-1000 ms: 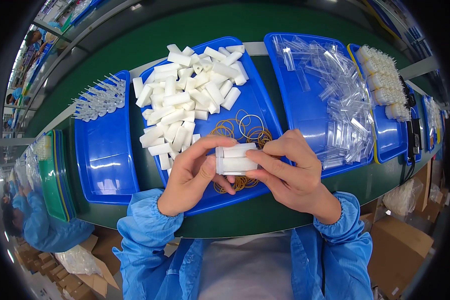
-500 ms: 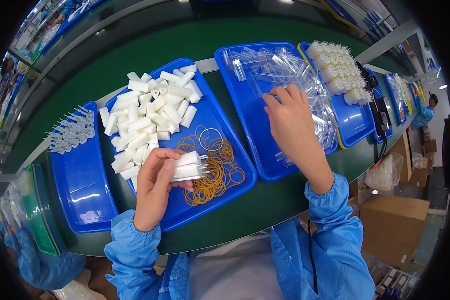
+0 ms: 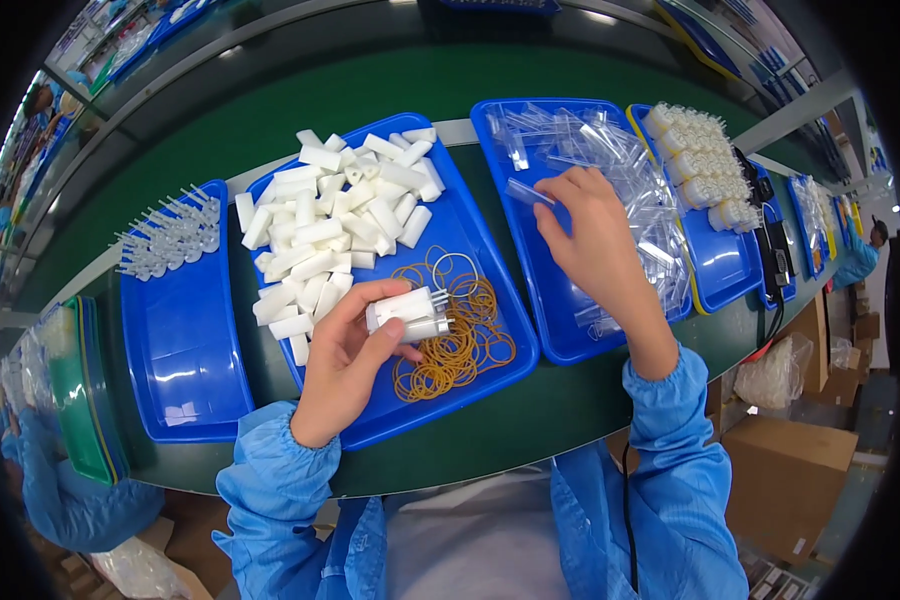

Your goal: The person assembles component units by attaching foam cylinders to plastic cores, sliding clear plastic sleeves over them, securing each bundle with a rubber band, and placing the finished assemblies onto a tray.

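My left hand (image 3: 347, 365) is closed around a small bundle of white cylinders with clear thin tubes (image 3: 410, 315) sticking out on the right side. It hovers over the front of a blue tray (image 3: 370, 432) that holds a heap of white foam-like pieces (image 3: 345, 215) and a tangle of tan rubber bands (image 3: 450, 350). Above the tray to the right, my right hand (image 3: 600, 235) pinches one end of a clear plastic tube (image 3: 528, 192) between thumb and fingers. Beneath it, more clear plastic tubes (image 3: 660, 235) lie in a second blue tray (image 3: 555, 320).
On the left, a narrow blue tray (image 3: 190, 370) holds rows of clear nozzle-like parts (image 3: 175, 235). Further right stand bundled white parts (image 3: 705, 165) in another blue tray (image 3: 720, 265). A black power strip (image 3: 775, 250) sits beside it. Stacked green trays (image 3: 78, 390) are at far left; a cardboard box (image 3: 785, 480) is lower right.
My right hand has come up from the pile with a clear tube between its fingers. The left hand still holds its bundle, now turned slightly. The whole view has shifted a little.
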A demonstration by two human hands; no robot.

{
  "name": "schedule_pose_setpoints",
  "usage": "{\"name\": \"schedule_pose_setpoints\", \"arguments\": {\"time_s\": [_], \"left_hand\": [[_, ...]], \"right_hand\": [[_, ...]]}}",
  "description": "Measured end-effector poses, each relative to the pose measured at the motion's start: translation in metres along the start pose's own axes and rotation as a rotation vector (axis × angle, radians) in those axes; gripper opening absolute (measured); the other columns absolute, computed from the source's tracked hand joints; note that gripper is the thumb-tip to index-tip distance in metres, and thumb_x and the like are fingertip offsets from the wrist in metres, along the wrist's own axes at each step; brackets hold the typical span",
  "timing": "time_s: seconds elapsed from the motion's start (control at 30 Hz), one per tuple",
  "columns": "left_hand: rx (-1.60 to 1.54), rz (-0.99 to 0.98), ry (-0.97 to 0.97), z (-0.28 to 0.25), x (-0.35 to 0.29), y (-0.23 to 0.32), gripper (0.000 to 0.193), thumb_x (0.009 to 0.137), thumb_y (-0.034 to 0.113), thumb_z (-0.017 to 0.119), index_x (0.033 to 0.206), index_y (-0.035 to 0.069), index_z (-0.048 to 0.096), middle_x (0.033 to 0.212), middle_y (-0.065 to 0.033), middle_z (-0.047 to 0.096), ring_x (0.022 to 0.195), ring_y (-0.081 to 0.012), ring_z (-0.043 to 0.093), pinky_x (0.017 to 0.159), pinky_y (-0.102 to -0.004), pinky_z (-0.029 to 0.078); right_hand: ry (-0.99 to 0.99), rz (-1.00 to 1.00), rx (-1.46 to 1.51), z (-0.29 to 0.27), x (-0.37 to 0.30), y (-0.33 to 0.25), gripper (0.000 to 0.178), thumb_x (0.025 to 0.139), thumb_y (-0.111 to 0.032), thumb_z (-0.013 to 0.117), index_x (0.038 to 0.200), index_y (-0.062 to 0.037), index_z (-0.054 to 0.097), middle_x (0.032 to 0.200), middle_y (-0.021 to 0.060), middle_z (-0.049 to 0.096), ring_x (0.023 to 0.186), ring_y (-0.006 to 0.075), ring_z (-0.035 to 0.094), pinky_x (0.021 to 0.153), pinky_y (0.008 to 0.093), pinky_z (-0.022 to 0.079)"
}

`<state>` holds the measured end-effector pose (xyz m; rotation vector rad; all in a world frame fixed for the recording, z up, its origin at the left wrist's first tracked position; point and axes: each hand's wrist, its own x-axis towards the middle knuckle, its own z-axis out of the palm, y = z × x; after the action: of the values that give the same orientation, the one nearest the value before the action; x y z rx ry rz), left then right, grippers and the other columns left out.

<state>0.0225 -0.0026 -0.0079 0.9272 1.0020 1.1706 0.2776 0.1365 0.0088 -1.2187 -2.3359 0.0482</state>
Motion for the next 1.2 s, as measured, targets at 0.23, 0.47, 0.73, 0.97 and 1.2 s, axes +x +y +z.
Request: {"name": "schedule_pose_setpoints", "arguments": {"time_s": [0.23,0.47,0.73,0.97,1.2], "left_hand": [[0.073,0.075,0.045,-0.003,0.001,-0.003,0.033,0.099,0.008,0.060,0.131,0.001,0.055,0.117,-0.0119,0.062,0.101,-0.0171,0.063,0.077,-0.0297,0.057],[0.189,0.065,0.068,0.002,-0.003,0.000,0.030,0.098,0.007,0.060,0.128,0.003,0.058,0.122,-0.0096,0.057,0.096,-0.0142,0.061,0.072,-0.0265,0.056],[0.256,0.142,0.075,0.002,-0.001,-0.001,0.029,0.097,0.008,0.061,0.126,0.004,0.061,0.126,-0.0101,0.053,0.096,-0.0152,0.061,0.069,-0.0248,0.055],[0.294,0.140,0.032,0.002,-0.002,-0.001,0.029,0.096,0.006,0.062,0.125,0.004,0.061,0.126,-0.0099,0.053,0.101,-0.0151,0.060,0.069,-0.0237,0.055],[0.414,0.197,0.001,0.005,-0.003,-0.003,0.034,0.090,0.001,0.068,0.123,0.003,0.062,0.122,-0.0111,0.055,0.107,-0.0189,0.060,0.086,-0.0285,0.051]], "right_hand": [[0.000,-0.083,0.550,-0.022,-0.019,-0.062,0.022,0.087,0.003,0.063,0.109,0.0026,0.063,0.083,0.0142,0.057,0.078,0.0309,0.056,0.068,0.0364,0.047],[-0.127,0.223,1.126,-0.011,-0.039,-0.062,0.012,0.096,-0.005,0.063,0.104,0.0024,0.068,0.089,0.0117,0.063,0.080,0.0174,0.060,0.070,0.0292,0.047],[-0.115,0.249,1.128,-0.005,-0.042,-0.062,0.013,0.096,-0.007,0.063,0.103,0.0030,0.069,0.088,0.0107,0.064,0.079,0.0157,0.061,0.070,0.0281,0.048],[-0.103,0.224,1.107,0.002,-0.045,-0.064,0.013,0.095,-0.007,0.065,0.102,0.0036,0.069,0.086,0.0107,0.065,0.073,0.0167,0.061,0.066,0.0283,0.048],[0.000,0.231,1.115,0.003,-0.048,-0.071,0.010,0.092,-0.003,0.068,0.098,0.0045,0.070,0.088,0.0132,0.068,0.073,0.0178,0.064,0.064,0.0277,0.049]]}}
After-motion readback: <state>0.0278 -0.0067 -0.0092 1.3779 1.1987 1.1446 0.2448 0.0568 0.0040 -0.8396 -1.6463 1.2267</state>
